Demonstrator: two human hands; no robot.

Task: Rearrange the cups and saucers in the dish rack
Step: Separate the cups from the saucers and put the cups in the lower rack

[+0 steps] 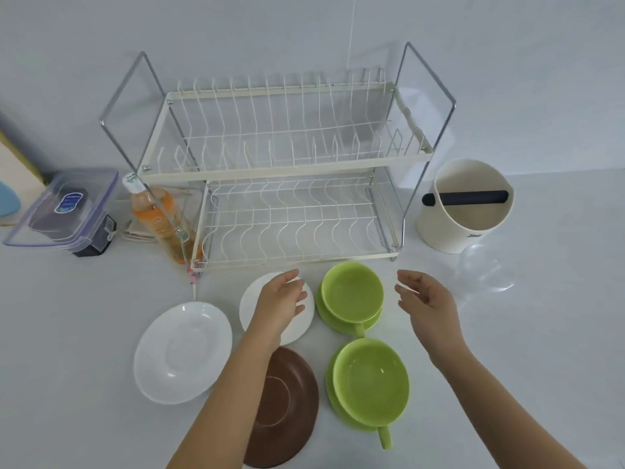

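Left hand [282,299] and right hand [424,297] hovering, each grip loose and holding nothing, 2 green cups [351,292] on saucers, worktop [84,333], dish rack [287,170] behind them.

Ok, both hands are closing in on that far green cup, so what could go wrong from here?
1. The far green cup sits loose on its green saucer; lifting both together may let the cup slide.
2. The left hand hovers over the small white saucer and could knock it.
3. The right hand is open, holding nothing; the lower rack edge is close behind.
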